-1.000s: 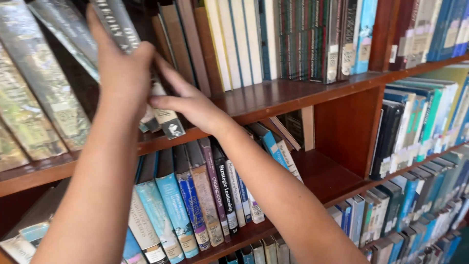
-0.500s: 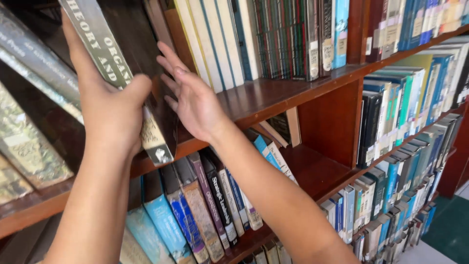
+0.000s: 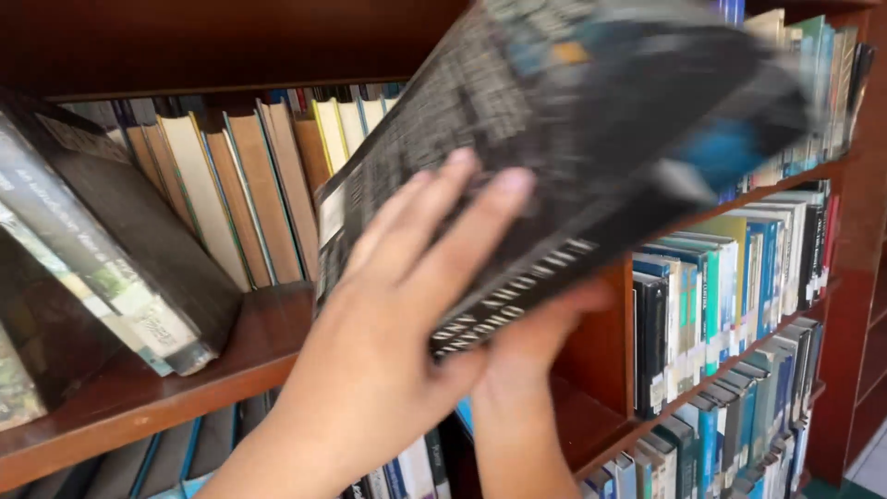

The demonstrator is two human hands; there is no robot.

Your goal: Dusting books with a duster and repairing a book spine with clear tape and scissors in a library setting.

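wooden library shelving (image 3: 231,356) fills the frame. a large dark book (image 3: 591,129), blurred, is held tilted in front of the shelves, off the board. the left hand (image 3: 388,351) presses spread fingers against its cover; the right hand (image 3: 527,346) grips it from below, near the spine's lower end. on the shelf at left, leaning books (image 3: 102,249) slump against the side, beside a row of upright books (image 3: 249,185). more packed shelves (image 3: 739,305) run to the right.
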